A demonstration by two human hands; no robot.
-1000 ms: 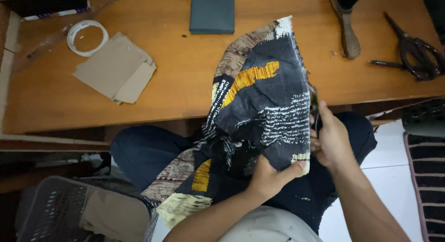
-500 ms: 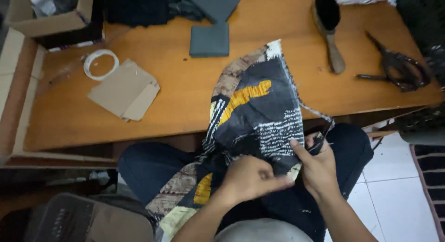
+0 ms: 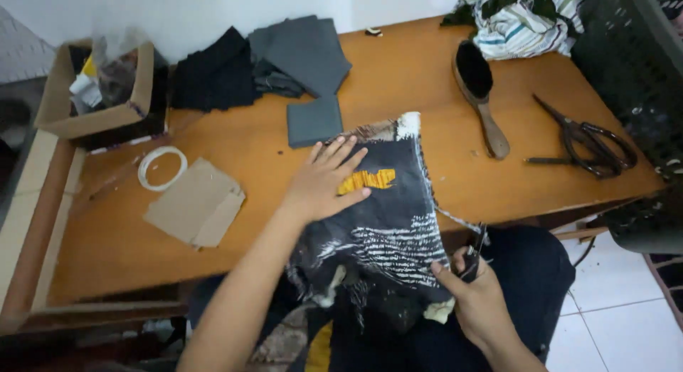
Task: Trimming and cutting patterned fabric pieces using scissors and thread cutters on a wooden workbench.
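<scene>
A dark patterned cloth with white and yellow marks drapes from the wooden table over its front edge onto my lap. My left hand lies flat on the cloth's upper part, fingers spread, pressing it to the table. My right hand grips the cloth's lower right edge below the table edge. It also holds small dark scissors, blades pointing up beside the cloth.
On the table lie a folded grey cloth piece, a stack of dark fabrics, a wooden brush, large black shears, a tape ring, cardboard pieces and a cardboard box. Striped cloth sits far right.
My left hand has left the cloth's lower edge and moved up to press flat on its upper part on the table. The view has tilted up, showing more of the table's far side.
</scene>
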